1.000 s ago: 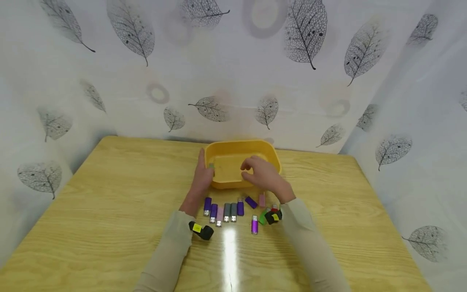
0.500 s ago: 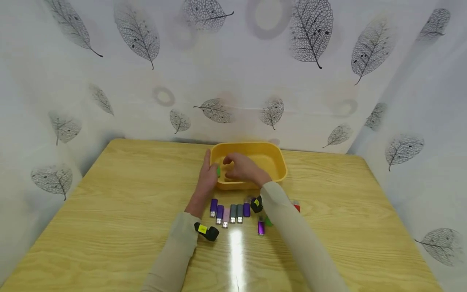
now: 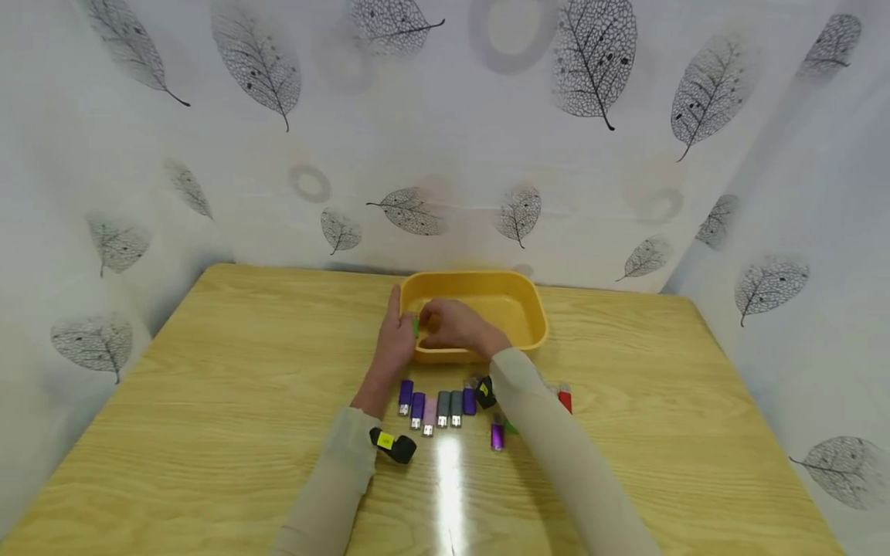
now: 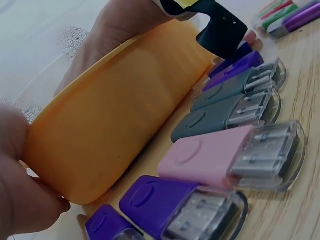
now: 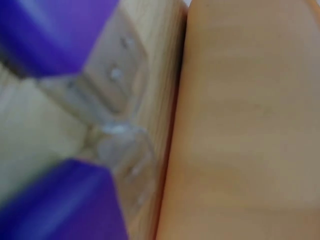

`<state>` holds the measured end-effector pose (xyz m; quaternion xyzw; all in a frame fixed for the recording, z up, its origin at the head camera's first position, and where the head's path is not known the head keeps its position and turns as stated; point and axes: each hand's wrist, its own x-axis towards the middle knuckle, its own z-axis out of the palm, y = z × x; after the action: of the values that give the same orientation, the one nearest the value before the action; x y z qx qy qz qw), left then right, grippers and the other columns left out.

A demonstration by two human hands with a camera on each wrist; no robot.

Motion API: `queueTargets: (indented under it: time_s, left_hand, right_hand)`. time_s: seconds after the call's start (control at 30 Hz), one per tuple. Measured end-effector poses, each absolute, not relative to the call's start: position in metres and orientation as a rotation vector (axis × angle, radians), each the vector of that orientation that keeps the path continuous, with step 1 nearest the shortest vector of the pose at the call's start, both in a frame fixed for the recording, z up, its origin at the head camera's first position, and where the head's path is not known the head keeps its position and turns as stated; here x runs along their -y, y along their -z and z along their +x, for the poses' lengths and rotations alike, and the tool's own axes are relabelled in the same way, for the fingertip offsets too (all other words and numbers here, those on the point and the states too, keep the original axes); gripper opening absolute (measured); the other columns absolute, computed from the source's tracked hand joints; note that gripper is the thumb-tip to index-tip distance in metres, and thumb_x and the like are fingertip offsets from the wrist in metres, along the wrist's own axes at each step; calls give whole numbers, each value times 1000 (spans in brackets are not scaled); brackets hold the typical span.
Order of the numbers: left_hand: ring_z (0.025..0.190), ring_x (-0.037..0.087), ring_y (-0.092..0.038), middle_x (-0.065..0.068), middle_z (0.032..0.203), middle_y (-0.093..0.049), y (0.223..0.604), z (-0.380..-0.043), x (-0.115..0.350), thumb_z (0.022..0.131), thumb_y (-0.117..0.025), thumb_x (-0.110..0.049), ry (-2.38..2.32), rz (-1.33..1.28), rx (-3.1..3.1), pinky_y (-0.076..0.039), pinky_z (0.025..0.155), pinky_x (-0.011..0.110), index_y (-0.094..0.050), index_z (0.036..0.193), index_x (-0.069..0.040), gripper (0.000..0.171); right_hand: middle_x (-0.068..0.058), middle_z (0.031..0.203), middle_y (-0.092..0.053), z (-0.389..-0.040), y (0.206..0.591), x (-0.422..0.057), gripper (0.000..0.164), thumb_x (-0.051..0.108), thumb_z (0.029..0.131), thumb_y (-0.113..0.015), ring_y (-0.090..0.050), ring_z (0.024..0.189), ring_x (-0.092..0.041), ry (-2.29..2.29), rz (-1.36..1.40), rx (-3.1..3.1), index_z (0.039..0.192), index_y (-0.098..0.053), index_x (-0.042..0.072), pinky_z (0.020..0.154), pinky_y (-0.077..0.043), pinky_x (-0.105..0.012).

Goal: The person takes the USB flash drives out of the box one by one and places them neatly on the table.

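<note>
A yellow plastic tray (image 3: 487, 355) stands at the back of the table, its outer wall filling much of both wrist views. My left hand (image 3: 395, 340) grips its left end, with fingers outside and thumb at the rim. Inside that end, beside the left thumb, a small green piece (image 3: 416, 326) shows, seemingly a USB stick. My right hand (image 3: 455, 324) reaches over the front rim, finger and thumb bent towards the green piece; whether they touch it is unclear. In front of the tray lie several USB sticks, among them a pink one (image 4: 207, 152) and a grey one (image 4: 207, 117).
Purple USB sticks (image 4: 157, 202) lie close along the tray's front wall. Farther right are a metallic purple stick (image 3: 497, 435) and a red one (image 3: 565, 398), partly near the right sleeve (image 3: 549, 417). A leaf-patterned curtain (image 3: 445, 131) hangs behind the table.
My right hand has moved left across the tray to the green piece, and its finger and thumb have come closer to it. The left hand stays on the tray's left end.
</note>
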<state>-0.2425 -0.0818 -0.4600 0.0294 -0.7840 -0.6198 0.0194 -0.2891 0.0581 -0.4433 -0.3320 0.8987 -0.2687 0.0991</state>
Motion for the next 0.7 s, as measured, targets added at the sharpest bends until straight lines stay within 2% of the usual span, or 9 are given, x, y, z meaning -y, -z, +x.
queueTargets:
  time_s: [0.17, 0.3, 0.5, 0.7]
  left_hand:
    - [134, 19, -12, 10, 154, -10, 458, -241, 83, 98, -28, -12, 1917, 78, 2434, -12, 111, 41, -5, 148, -12, 55]
    - [134, 20, -14, 11, 154, -12, 460, -242, 84, 98, -29, -12, 1880, 84, 2450, -14, 111, 41, -6, 148, -12, 54]
    - [134, 20, -15, 10, 154, -12, 458, -242, 83, 98, -30, -14, 1876, 97, 2466, -14, 111, 42, -7, 148, -13, 55]
    - [134, 19, -14, 8, 154, -12, 456, -241, 83, 98, -29, -15, 1906, 124, 2469, -15, 111, 42, -6, 148, -15, 54]
  right_hand:
    - [-4, 94, -65, -291, 444, -56, 30, 24, 71, -75, -54, 85, -14, 775, -1078, -2633, 94, -67, 7, 81, -49, -33]
    - [-8, 97, -63, -293, 446, -55, 31, 24, 69, -77, -53, 87, -17, 750, -1146, -2613, 92, -68, 6, 83, -47, -35]
    - [-7, 100, -61, -294, 446, -55, 30, 24, 72, -75, -52, 89, -16, 737, -1065, -2591, 95, -67, 7, 84, -47, -33]
    - [-2, 92, -63, -294, 444, -55, 25, 24, 75, -72, -53, 83, -12, 761, -955, -2602, 94, -67, 9, 76, -49, -29]
